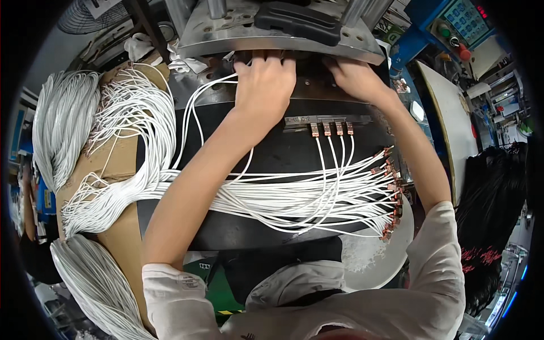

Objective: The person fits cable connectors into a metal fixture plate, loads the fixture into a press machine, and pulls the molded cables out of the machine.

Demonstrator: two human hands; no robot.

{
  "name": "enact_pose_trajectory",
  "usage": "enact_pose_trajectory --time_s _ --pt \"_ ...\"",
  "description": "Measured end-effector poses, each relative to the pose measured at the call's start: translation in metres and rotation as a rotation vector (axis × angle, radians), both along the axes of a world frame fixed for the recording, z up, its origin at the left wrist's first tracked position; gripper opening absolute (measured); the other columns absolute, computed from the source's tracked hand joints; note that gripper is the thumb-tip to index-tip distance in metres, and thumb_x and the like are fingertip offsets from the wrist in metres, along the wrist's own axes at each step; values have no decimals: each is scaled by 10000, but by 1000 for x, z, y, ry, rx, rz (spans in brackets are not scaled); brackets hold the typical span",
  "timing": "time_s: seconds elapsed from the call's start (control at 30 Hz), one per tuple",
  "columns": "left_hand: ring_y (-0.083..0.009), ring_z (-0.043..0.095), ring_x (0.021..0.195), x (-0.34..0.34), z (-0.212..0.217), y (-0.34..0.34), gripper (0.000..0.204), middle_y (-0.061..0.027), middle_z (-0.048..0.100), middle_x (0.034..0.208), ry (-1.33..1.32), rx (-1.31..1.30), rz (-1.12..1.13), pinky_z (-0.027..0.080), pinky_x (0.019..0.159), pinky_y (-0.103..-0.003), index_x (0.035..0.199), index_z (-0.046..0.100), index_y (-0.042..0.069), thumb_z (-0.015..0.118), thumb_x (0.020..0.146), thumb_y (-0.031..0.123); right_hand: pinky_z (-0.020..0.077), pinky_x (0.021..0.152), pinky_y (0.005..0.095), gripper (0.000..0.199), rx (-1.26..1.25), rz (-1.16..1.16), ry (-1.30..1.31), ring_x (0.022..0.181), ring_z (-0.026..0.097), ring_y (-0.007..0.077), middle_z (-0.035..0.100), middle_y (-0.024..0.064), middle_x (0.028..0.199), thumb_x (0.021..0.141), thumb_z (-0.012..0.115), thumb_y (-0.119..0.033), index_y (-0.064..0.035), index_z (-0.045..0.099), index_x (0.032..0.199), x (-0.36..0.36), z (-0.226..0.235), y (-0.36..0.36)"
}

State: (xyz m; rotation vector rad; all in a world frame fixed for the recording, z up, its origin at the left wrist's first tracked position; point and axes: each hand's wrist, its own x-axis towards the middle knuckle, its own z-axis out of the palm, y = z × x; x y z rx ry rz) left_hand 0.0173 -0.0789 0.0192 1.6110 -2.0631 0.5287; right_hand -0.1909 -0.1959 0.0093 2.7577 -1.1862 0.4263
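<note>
Both hands reach under the edge of a thick metal press plate. My left hand is back up, its fingertips hidden beneath the plate. White cables run up to its thumb side; whether it grips them is hidden. My right hand lies further right, its fingers also lost in shadow under the plate. Below the hands, a dark metal strip holds several copper-coloured connectors with white cables attached. A wide bundle of white cables crosses the black work surface, its connector ends at the right.
Coiled grey-white cable bundles and brown cardboard sit at the left. A black handle-like part rests on the plate. At the far right are a blue control box with a red knob and hanging black cables.
</note>
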Motion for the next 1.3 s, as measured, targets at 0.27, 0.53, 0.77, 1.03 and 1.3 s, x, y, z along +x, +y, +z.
enact_pose_trajectory --time_s 0.27,0.53,0.77,1.03,1.3 --pt "-340 701 905 9 -15 -41 170 -183 710 941 89 240 -37 500 879 -519 985 696 53 608 865 136 450 988 411 361 -300 107 -205 1159 565 313 626 132 1244 935 601 -252 -66 592 1246 11 -39 -92" --pt "-289 638 711 39 48 94 143 -125 672 741 185 12 -593 508 707 -376 736 687 33 676 788 166 497 807 376 283 124 22 -445 922 627 274 687 151 990 911 662 -194 3 631 1112 13 23 13" --pt "-287 591 1103 195 21 117 331 -138 634 1157 201 -347 377 454 940 -427 1235 615 26 608 946 186 454 638 315 236 -88 115 -121 704 567 160 635 74 799 829 729 -81 -10 657 1043 -57 10 63" --pt "-309 540 1149 0 22 135 327 -117 596 1183 326 135 -274 381 975 -438 1111 636 35 715 836 194 478 651 366 218 436 185 -115 750 617 277 652 113 890 819 719 -72 7 646 1009 -37 67 71" --pt "-282 556 963 -79 4 125 399 -124 594 999 242 324 -366 446 837 -463 994 671 10 720 834 372 483 775 357 266 312 213 20 878 614 226 647 138 1051 897 644 -66 36 585 1135 -73 37 97"
